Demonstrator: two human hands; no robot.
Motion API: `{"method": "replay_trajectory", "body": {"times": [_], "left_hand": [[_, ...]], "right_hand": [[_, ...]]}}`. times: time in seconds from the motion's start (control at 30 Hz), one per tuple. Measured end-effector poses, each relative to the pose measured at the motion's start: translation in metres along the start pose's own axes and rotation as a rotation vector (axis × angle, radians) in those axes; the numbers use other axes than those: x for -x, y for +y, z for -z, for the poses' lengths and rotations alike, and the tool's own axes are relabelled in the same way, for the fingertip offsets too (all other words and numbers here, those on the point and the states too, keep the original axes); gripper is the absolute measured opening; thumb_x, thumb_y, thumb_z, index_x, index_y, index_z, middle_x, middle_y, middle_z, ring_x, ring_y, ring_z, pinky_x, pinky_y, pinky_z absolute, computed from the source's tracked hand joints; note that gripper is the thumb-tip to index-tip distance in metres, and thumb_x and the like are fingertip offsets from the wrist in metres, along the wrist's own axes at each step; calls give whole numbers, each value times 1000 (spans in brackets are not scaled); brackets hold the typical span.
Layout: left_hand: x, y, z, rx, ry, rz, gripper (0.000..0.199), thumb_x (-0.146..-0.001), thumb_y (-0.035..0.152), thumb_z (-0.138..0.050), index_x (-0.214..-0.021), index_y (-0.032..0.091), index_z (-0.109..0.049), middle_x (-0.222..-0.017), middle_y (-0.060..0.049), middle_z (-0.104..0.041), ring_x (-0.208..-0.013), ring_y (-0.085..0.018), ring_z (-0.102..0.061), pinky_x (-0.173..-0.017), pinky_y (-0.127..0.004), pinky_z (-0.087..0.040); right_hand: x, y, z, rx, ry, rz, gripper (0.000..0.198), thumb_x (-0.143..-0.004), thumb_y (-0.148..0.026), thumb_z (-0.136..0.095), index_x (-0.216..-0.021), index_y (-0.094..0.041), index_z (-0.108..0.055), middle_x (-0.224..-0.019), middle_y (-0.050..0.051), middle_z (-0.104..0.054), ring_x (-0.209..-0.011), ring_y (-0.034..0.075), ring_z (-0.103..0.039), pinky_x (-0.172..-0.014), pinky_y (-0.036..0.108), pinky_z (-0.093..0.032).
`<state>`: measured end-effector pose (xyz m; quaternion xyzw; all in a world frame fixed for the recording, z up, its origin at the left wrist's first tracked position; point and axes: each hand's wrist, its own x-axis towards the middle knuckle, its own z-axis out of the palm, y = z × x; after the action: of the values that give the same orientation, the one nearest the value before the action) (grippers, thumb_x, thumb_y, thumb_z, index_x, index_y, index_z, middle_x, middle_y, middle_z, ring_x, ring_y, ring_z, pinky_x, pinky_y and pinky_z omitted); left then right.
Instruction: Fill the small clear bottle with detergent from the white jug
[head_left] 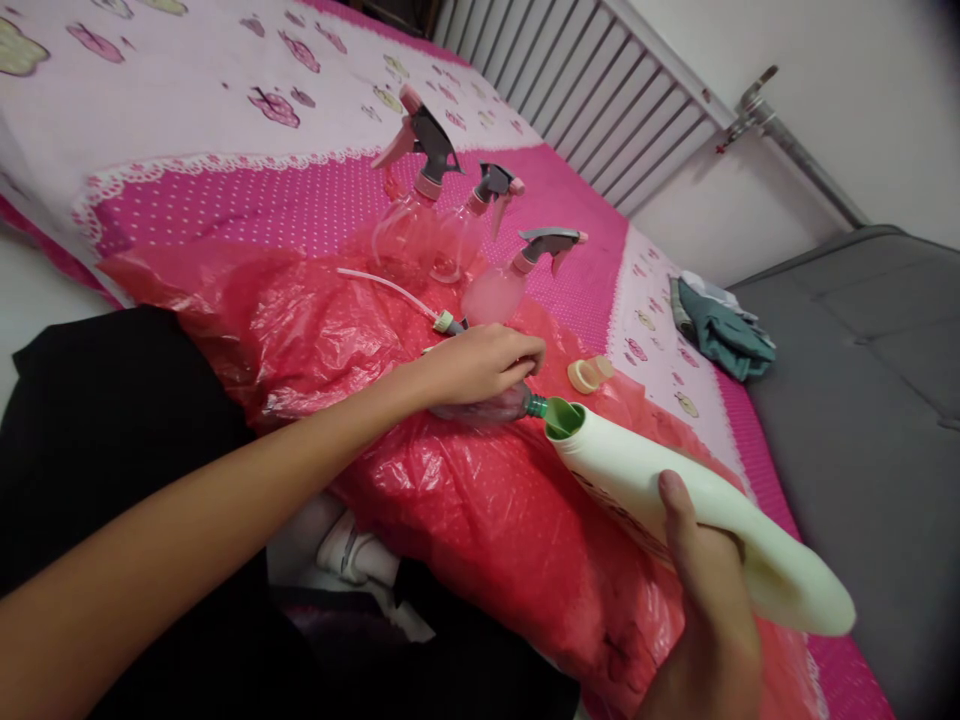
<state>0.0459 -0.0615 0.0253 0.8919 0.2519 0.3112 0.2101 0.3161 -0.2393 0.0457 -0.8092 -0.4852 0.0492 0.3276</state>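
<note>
My right hand (709, 575) is wrapped round a large white jug (645, 465), tilted almost level with its mouth to the left. The jug's green spout (564, 418) meets the green-ringed neck of a clear bottle (487, 408) lying on its side. My left hand (491, 362) is closed round that clear bottle and hides much of it; whether liquid passes between the two is not plain. Just behind my left hand lies a loose spray head (448, 322) with a thin tube. A cream-coloured cap (589, 374) rests near the jug's mouth.
Three trigger spray bottles stand behind my hands: a tall one (405, 230), a middle one (459, 235) and a pink-filled one (495, 292). Red plastic sheeting (480, 500) covers the bed's near edge. Folded clothes (724, 330) lie by a grey headboard (862, 350). A radiator (592, 90) stands beyond.
</note>
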Motion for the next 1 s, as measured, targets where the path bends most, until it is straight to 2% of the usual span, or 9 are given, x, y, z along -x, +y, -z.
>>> {"method": "replay_trajectory", "body": {"times": [0.27, 0.63, 1.0], "left_hand": [[1, 3, 2, -63, -9, 19, 26, -101, 26, -39, -89, 19, -61, -82, -4, -67, -74, -19, -58, -68, -32, -33], [1, 7, 2, -145, -29, 57, 24, -100, 26, -43, -89, 19, -64, -85, -5, -70, -77, -19, -60, -69, -32, -34], [2, 7, 2, -132, -32, 51, 23, -100, 24, -43, -88, 19, -62, -84, -4, -69, -76, -18, -59, -68, -32, -32]], "right_hand": [[2, -1, 0, 2, 3, -2, 73, -82, -74, -52, -124, -14, -60, -128, 14, -65, -128, 34, -55, -119, 47, -32], [2, 0, 0, 5, 15, -7, 75, -83, -74, -53, -127, -14, -60, -126, 15, -65, -129, 34, -54, -118, 47, -34], [3, -2, 0, 5, 13, -17, 72, -82, -73, -53, -123, -15, -61, -125, 14, -65, -129, 35, -54, -119, 49, -33]]}}
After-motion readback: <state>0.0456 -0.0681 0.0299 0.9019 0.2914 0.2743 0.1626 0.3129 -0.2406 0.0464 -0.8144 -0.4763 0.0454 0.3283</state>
